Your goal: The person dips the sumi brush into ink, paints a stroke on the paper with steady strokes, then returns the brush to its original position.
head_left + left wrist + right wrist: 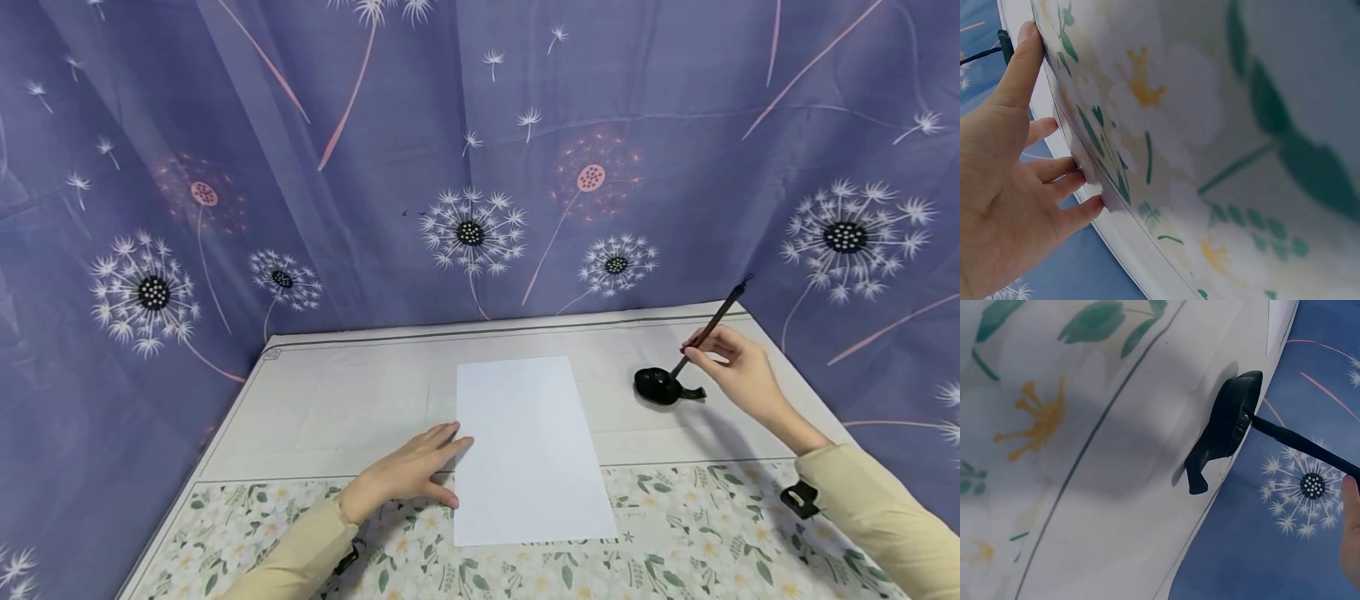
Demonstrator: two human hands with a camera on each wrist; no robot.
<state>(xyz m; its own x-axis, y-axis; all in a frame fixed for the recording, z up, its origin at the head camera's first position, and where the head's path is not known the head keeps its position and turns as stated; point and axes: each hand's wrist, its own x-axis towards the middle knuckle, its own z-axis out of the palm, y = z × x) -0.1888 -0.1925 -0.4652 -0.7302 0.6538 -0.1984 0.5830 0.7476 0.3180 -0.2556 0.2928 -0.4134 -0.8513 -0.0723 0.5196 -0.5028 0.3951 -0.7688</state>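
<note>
A dark calligraphy brush (pixel 716 323) slants up from a small black ink dish (pixel 657 387), its tip down in the dish. My right hand (pixel 738 371) pinches the brush partway along its shaft. In the right wrist view the brush (pixel 1307 445) meets the rim of the ink dish (pixel 1235 415), which has a curved stem-like handle. A blank white sheet of paper (pixel 528 450) lies on the table. My left hand (pixel 408 469) rests with fingers spread at the paper's left edge. The left wrist view shows that hand (pixel 1016 162) with its fingers extended.
The table is covered by a cloth, plain white (pixel 360 392) toward the back and flower-printed (pixel 420 558) toward the front. Behind it hangs a purple-blue curtain (pixel 375 250) with dandelion prints. The ink dish sits right of the paper.
</note>
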